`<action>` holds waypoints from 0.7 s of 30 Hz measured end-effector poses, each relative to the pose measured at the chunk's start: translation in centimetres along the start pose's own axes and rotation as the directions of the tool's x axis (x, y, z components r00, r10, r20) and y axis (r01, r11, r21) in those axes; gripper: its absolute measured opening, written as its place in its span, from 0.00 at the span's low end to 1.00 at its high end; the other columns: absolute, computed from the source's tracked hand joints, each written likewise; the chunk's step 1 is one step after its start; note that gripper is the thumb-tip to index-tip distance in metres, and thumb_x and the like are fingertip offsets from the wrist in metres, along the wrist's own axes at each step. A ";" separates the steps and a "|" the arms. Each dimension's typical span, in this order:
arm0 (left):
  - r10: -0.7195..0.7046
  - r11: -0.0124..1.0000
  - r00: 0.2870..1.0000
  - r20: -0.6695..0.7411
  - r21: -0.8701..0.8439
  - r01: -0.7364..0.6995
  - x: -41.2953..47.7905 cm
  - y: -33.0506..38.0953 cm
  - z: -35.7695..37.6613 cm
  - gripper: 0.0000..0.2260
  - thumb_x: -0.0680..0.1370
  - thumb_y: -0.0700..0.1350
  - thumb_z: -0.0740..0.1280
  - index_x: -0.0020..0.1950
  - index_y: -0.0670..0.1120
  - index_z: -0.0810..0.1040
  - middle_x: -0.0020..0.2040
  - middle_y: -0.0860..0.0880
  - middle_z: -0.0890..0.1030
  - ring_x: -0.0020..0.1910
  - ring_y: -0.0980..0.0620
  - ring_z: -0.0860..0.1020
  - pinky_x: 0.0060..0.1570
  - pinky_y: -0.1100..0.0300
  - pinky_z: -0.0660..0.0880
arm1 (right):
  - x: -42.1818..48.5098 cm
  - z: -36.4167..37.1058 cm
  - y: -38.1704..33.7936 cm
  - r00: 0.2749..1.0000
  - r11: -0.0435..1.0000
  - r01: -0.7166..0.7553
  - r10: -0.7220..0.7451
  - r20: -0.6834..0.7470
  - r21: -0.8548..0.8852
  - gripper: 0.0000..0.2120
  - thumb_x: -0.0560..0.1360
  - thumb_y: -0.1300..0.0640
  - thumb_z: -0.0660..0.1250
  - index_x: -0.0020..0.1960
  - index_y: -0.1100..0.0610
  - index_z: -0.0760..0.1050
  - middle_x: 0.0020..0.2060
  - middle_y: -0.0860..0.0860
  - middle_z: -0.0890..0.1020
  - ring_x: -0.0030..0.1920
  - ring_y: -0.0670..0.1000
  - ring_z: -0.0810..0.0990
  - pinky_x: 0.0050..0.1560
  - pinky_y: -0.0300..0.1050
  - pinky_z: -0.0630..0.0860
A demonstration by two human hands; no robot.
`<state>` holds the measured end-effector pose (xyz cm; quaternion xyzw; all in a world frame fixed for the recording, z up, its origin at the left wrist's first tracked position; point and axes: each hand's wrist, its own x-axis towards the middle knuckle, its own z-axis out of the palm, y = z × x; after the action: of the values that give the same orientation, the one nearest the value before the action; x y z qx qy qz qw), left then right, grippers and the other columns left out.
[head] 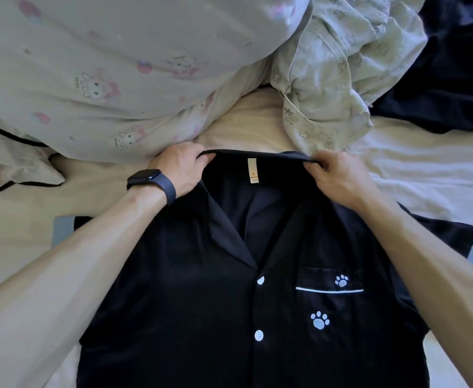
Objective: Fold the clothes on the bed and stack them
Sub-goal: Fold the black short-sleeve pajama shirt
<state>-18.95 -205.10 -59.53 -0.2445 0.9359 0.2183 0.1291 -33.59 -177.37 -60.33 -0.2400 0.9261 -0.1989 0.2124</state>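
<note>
Cream bed sheet (20, 233), with a printed duvet (89, 65) and a crumpled pale garment (341, 79) heaped at its far side: a dark pyjama shirt (190, 303) lies flat, front up and buttoned, long axis running from the collar (257, 154) at the far end toward the person. The left hand (182, 169) and right hand (339, 177) each pinch one end of the collar in curled fingers, equally near, the shirt body spreading from them toward the person. Satiny cloth, white buttons, piped pocket, paw-print embroidery.
</note>
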 end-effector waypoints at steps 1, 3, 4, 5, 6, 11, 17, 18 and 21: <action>-0.026 0.999 1.000 -0.010 -0.034 0.026 0.1 0.1 0.0 0.12 0.82 0.57 0.60 0.49 0.50 0.76 0.44 0.48 0.80 0.47 0.40 0.80 0.47 0.51 0.76 | -0.1 0.2 -0.1 0.999 1.000 -0.005 0.005 -0.039 0.002 0.08 0.80 0.50 0.65 0.45 0.52 0.78 0.38 0.48 0.79 0.44 0.55 0.78 0.41 0.47 0.68; -0.053 0.995 0.997 -0.057 -0.084 0.048 0.0 0.6 0.2 0.13 0.80 0.60 0.62 0.55 0.52 0.75 0.48 0.50 0.81 0.51 0.42 0.81 0.52 0.50 0.77 | -0.5 0.8 -0.5 0.991 0.999 -0.022 0.028 -0.131 0.046 0.08 0.79 0.49 0.66 0.52 0.52 0.80 0.45 0.49 0.80 0.50 0.56 0.79 0.48 0.49 0.72; -0.043 0.995 0.996 -0.073 -0.091 0.037 -0.2 0.9 0.5 0.15 0.79 0.61 0.63 0.60 0.53 0.74 0.54 0.50 0.80 0.56 0.43 0.79 0.55 0.51 0.76 | -0.9 1.1 -0.7 0.985 0.996 -0.030 0.043 -0.165 0.079 0.11 0.78 0.47 0.67 0.57 0.51 0.78 0.50 0.50 0.80 0.54 0.55 0.78 0.52 0.50 0.74; -0.026 0.996 0.997 -0.076 -0.087 0.019 -0.5 1.1 0.9 0.19 0.77 0.61 0.65 0.64 0.54 0.72 0.60 0.50 0.79 0.60 0.44 0.77 0.58 0.51 0.74 | -1.4 1.4 -1.0 0.980 0.996 -0.029 0.045 -0.192 0.086 0.16 0.77 0.45 0.68 0.62 0.50 0.76 0.55 0.50 0.79 0.57 0.55 0.77 0.56 0.51 0.75; -0.013 0.998 0.997 -0.081 -0.068 0.007 -0.8 1.2 1.4 0.22 0.77 0.61 0.66 0.67 0.55 0.71 0.63 0.49 0.76 0.63 0.45 0.75 0.60 0.51 0.73 | -1.8 1.8 -1.2 0.976 0.999 -0.009 0.019 -0.218 0.047 0.22 0.76 0.43 0.70 0.66 0.49 0.72 0.58 0.51 0.78 0.60 0.54 0.75 0.58 0.52 0.74; -0.049 0.993 0.967 -0.251 0.090 0.074 -1.1 1.5 2.4 0.12 0.80 0.52 0.64 0.60 0.50 0.81 0.58 0.48 0.77 0.58 0.44 0.76 0.53 0.50 0.73 | -1.9 2.4 -1.1 0.946 0.980 0.031 -0.092 -0.311 -0.196 0.12 0.81 0.50 0.65 0.59 0.55 0.79 0.52 0.55 0.80 0.54 0.59 0.77 0.49 0.52 0.72; -0.049 0.986 0.960 -0.277 0.140 0.090 -1.8 1.2 2.2 0.13 0.82 0.47 0.61 0.64 0.49 0.79 0.53 0.42 0.83 0.55 0.39 0.77 0.55 0.50 0.68 | -2.3 2.9 -1.5 0.946 0.968 -0.049 -0.034 -0.322 -0.246 0.13 0.84 0.53 0.60 0.61 0.57 0.79 0.53 0.57 0.81 0.54 0.62 0.77 0.46 0.53 0.70; -0.054 0.994 0.967 -0.248 0.076 0.075 -1.9 1.1 2.3 0.14 0.82 0.48 0.61 0.67 0.49 0.78 0.56 0.41 0.82 0.57 0.39 0.76 0.58 0.50 0.68 | -2.5 3.1 -1.6 0.951 0.963 -0.071 -0.013 -0.310 -0.258 0.15 0.83 0.52 0.59 0.65 0.57 0.77 0.57 0.57 0.81 0.56 0.63 0.77 0.49 0.55 0.71; -0.021 0.984 0.952 -0.307 -0.176 -0.035 -3.9 1.0 2.7 0.23 0.83 0.53 0.61 0.76 0.45 0.68 0.71 0.43 0.75 0.69 0.43 0.72 0.69 0.49 0.68 | -4.5 3.8 -2.7 0.934 0.974 -0.124 0.049 -0.354 -0.192 0.26 0.81 0.47 0.62 0.75 0.58 0.67 0.72 0.57 0.72 0.69 0.63 0.70 0.64 0.59 0.67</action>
<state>-15.81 -201.48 -60.20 -0.2828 0.9219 0.2614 -0.0413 -27.16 -178.22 -60.88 -0.1813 0.9746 -0.1290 0.0276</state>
